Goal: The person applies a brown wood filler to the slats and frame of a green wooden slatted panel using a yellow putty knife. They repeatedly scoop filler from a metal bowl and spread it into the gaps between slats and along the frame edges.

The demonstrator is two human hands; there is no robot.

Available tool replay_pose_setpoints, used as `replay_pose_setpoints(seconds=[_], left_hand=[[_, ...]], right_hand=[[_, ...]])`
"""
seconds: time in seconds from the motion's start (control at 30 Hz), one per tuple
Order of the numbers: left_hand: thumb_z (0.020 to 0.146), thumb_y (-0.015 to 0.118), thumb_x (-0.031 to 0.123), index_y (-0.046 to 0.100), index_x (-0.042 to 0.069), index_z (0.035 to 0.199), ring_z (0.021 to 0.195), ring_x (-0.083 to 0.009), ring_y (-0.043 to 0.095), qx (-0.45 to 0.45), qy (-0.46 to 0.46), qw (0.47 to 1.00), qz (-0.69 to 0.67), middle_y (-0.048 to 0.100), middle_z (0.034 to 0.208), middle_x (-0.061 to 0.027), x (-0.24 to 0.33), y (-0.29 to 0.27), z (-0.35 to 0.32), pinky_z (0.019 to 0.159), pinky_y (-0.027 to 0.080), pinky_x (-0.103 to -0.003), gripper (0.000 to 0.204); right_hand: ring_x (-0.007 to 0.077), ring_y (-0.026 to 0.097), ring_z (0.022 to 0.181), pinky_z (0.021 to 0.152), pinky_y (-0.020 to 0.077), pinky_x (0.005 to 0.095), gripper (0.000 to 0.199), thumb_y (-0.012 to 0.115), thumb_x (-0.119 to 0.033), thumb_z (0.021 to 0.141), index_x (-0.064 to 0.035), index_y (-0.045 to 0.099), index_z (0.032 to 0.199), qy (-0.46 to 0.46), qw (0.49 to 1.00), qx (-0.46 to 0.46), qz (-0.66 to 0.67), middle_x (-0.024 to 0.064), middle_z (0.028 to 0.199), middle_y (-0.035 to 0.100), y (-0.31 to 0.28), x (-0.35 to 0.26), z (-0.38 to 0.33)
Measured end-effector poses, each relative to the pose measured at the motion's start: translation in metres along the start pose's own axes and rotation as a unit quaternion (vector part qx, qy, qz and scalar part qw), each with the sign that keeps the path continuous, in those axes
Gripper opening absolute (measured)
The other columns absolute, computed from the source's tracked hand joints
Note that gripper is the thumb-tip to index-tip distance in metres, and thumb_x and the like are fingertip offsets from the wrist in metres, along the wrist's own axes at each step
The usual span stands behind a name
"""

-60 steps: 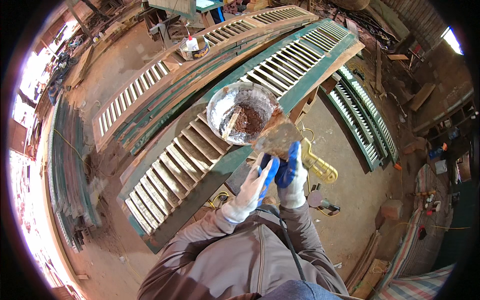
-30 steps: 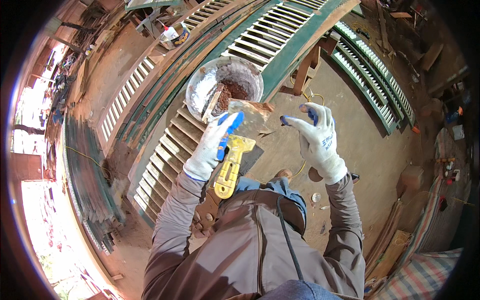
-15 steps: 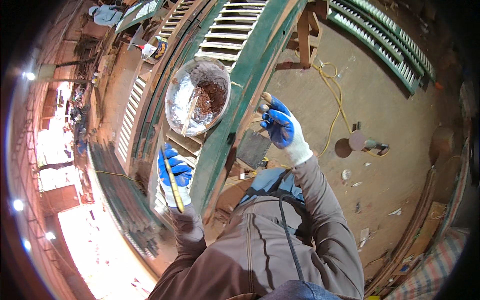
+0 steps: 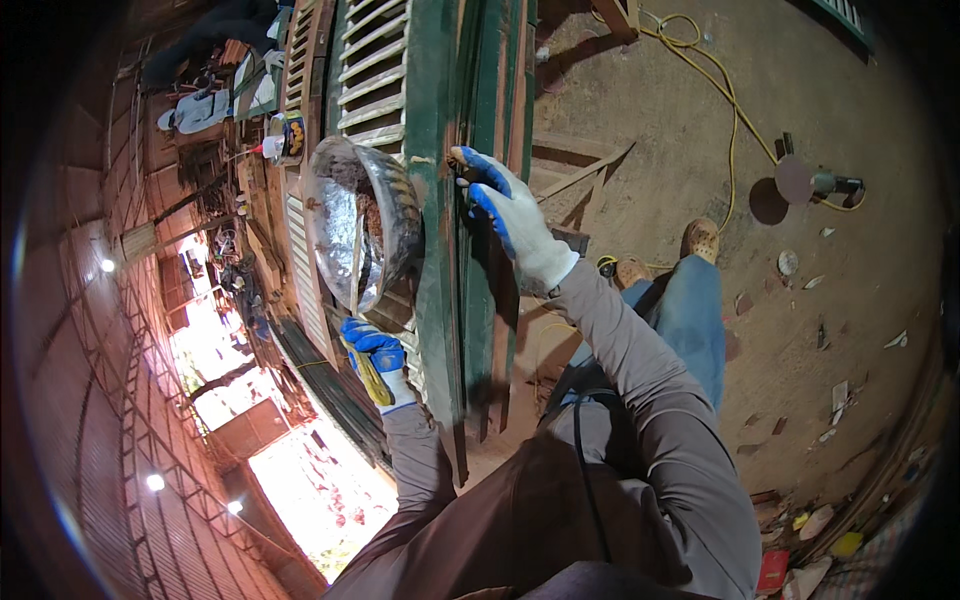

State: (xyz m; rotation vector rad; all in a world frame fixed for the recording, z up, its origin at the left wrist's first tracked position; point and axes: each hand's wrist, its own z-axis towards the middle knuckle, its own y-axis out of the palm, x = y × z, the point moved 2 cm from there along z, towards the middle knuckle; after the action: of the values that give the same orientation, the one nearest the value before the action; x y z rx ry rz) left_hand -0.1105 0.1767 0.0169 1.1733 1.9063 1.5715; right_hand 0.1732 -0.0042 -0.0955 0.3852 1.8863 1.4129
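My left hand [image 4: 372, 345], in a blue-and-white glove, is closed around a slim yellow-handled tool [image 4: 370, 376]; its working end is hidden. Just beyond it, a dented metal bowl [image 4: 403, 205] tilts on the louvred shutters, with reddish-brown paste [image 4: 372, 215] and a flat wooden stick [image 4: 357, 250] inside. My right hand [image 4: 515, 215], gloved alike, reaches over the green shutter frame [image 4: 437, 300]. Its fingers are bent together, brownish at the tips, and touch or nearly touch a brown-marked spot on the frame. Whatever they pinch is too small to name.
Pale louvre slats [image 4: 375, 75] run away beyond the bowl. A tub [image 4: 287, 135] stands to its left. On the floor at right lie a yellow cord [image 4: 735, 110], a power tool with a round disc [image 4: 795, 180] and scattered scraps. A person [image 4: 200, 110] is far off at upper left.
My right hand has come left and forward from above the floor to the green frame. My left hand still grips the tool, now turned differently. The whole view has swung round.
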Motion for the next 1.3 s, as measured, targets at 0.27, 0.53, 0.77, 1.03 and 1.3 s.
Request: replay_pose_setpoints(seconds=[0.27, 0.53, 0.77, 1.03, 1.3], left_hand=[[0.104, 0.056, 0.019, 0.063, 0.005, 0.123, 0.094, -0.0208, 0.073, 0.016, -0.049, 0.998, -0.023, 0.072, 0.109, -0.0081, 0.003, -0.006, -0.008, 0.079, 0.060, -0.037, 0.025], [0.104, 0.055, 0.020, 0.064, 0.004, 0.122, 0.093, -0.0209, 0.072, 0.047, -0.060, 0.997, -0.033, 0.072, 0.108, -0.0081, 0.000, -0.009, -0.004, 0.078, 0.060, -0.037, 0.025], [0.104, 0.054, 0.020, 0.064, 0.004, 0.122, 0.092, -0.0209, 0.072, 0.070, -0.059, 0.995, -0.031, 0.071, 0.107, -0.0082, 0.002, -0.005, -0.004, 0.078, 0.060, -0.037, 0.026], [0.104, 0.053, 0.020, 0.065, 0.003, 0.121, 0.091, -0.0210, 0.072, 0.088, -0.057, 0.994, -0.023, 0.071, 0.106, -0.0082, 0.000, -0.002, -0.012, 0.077, 0.060, -0.038, 0.026], [0.105, 0.052, 0.020, 0.065, 0.003, 0.120, 0.090, -0.0210, 0.071, 0.091, -0.058, 0.994, -0.018, 0.071, 0.106, -0.0083, 0.000, -0.001, -0.015, 0.076, 0.060, -0.038, 0.027]], right_hand=[[0.0215, 0.045, 0.142, 0.121, 0.0310, 0.0335, 0.060, 0.048, 0.004, 0.097, -0.0081, 0.044, 0.155, -0.128, 0.966, 0.036, -0.220, 0.0094, 0.149, 0.051, 0.012, 0.020, -0.007], [0.0394, 0.048, 0.111, 0.104, 0.0377, 0.0490, 0.066, 0.049, 0.000, 0.092, -0.0166, 0.045, 0.156, -0.142, 0.922, 0.075, -0.351, 0.0228, 0.120, 0.049, 0.020, 0.052, -0.050], [0.0331, 0.047, 0.112, 0.103, 0.0384, 0.0439, 0.065, 0.049, 0.001, 0.088, -0.0193, 0.055, 0.150, -0.116, 0.913, 0.024, -0.390, 0.0176, 0.116, 0.055, 0.002, 0.044, -0.081], [0.0203, 0.043, 0.125, 0.115, 0.0312, 0.0305, 0.069, 0.050, 0.004, 0.092, -0.0135, 0.045, 0.158, -0.061, 0.992, -0.019, -0.109, 0.0059, 0.157, 0.048, -0.005, 0.015, -0.008], [0.0218, 0.044, 0.120, 0.116, 0.0295, 0.0307, 0.068, 0.050, 0.006, 0.091, -0.0168, 0.049, 0.156, -0.104, 0.984, 0.024, -0.142, 0.0071, 0.131, 0.050, 0.007, 0.051, -0.017]])
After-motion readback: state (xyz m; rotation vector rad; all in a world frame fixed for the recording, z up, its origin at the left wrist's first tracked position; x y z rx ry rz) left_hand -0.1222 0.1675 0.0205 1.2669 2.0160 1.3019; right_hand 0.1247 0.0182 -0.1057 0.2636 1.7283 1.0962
